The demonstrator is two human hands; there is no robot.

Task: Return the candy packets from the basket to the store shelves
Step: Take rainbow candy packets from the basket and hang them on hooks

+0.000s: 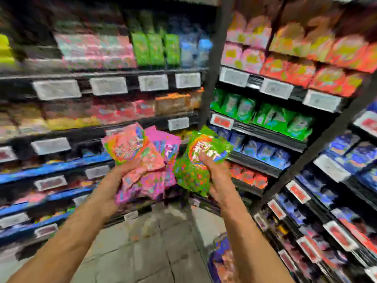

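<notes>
The picture is blurred by motion. My left hand [120,176] grips a fanned bunch of pink and orange candy packets [142,160], held up in front of the shelves. My right hand [216,176] grips a green candy packet [195,160] with an orange and white label, thumb pressed on its front. The two bunches sit side by side, almost touching, at chest height. The store shelves [122,74] rise straight ahead and to the right, packed with coloured packets. The basket is not clearly in view.
Shelves meet in a corner around a dark upright post [212,64]. White and red price tags [153,82] line the shelf edges. Green packets [155,50] stand on an upper shelf. A tiled floor [155,242] lies below, with a blurred blue object [222,260] at lower right.
</notes>
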